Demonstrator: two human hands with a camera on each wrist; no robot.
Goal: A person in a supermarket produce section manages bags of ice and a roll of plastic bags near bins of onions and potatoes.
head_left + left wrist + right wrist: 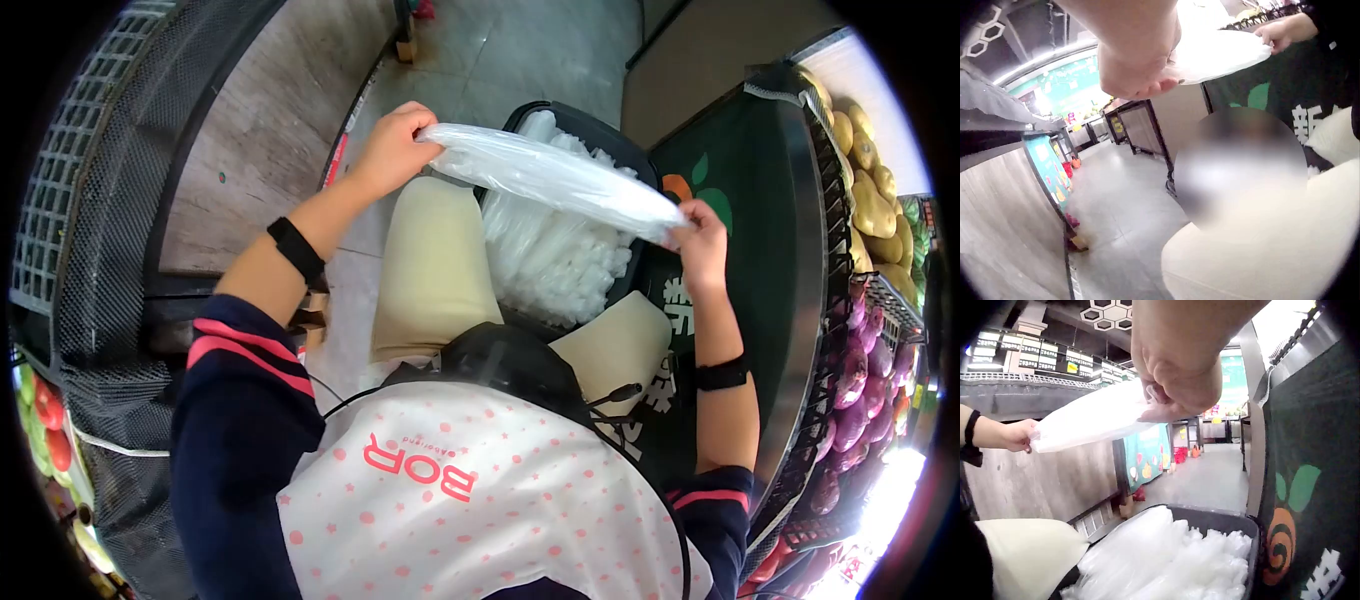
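A white translucent plastic bag [560, 178] is stretched lengthwise between both hands, over a dark bin [640, 160]. My left hand [397, 148] grips its left end with curled fingers. At the other end, my right hand [704, 245] pinches the bag between thumb and fingers. Many similar bags [1172, 562] lie bunched in the bin below, their ends rolled or gathered. In the left wrist view, the left hand [1135, 72] hides part of the near end of the bag [1222, 56].
My knees [435, 265] flank the bin. To the right stands a dark green printed panel [745, 200], with crates of potatoes [875, 215] and purple vegetables [855, 400] beyond it. A wood-grain panel [270, 130] stands at the left, beside the tiled floor [470, 60].
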